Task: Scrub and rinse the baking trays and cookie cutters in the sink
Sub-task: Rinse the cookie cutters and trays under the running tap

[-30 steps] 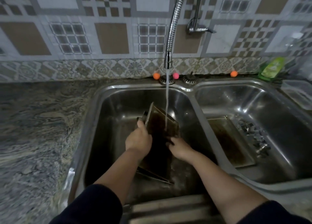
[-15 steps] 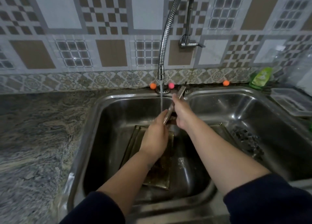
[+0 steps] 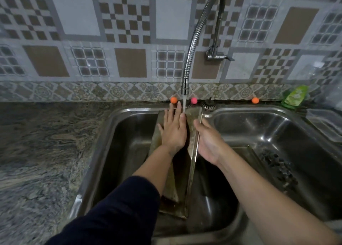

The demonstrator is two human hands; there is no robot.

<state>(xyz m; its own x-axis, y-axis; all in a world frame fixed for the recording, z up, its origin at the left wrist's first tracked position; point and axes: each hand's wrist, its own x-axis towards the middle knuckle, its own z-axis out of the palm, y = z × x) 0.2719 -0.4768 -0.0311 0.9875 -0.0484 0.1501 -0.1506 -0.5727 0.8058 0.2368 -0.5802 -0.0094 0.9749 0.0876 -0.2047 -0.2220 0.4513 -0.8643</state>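
The baking tray (image 3: 174,193) stands tilted in the left basin of the double sink (image 3: 111,143), its far end up against the back rim beneath the faucet (image 3: 192,47), its near end low in the basin. The left hand (image 3: 173,129) lies flat on the tray's upper face with fingers straight and spread, and the stream of water (image 3: 184,106) falls at its fingertips. The right hand (image 3: 206,141) grips the tray's right edge, thumb on top. A second tray (image 3: 246,152) and a pile of dark cookie cutters (image 3: 277,168) lie in the right basin. A green bottle (image 3: 295,96) leans on the counter (image 3: 42,148) behind the sink's right corner.
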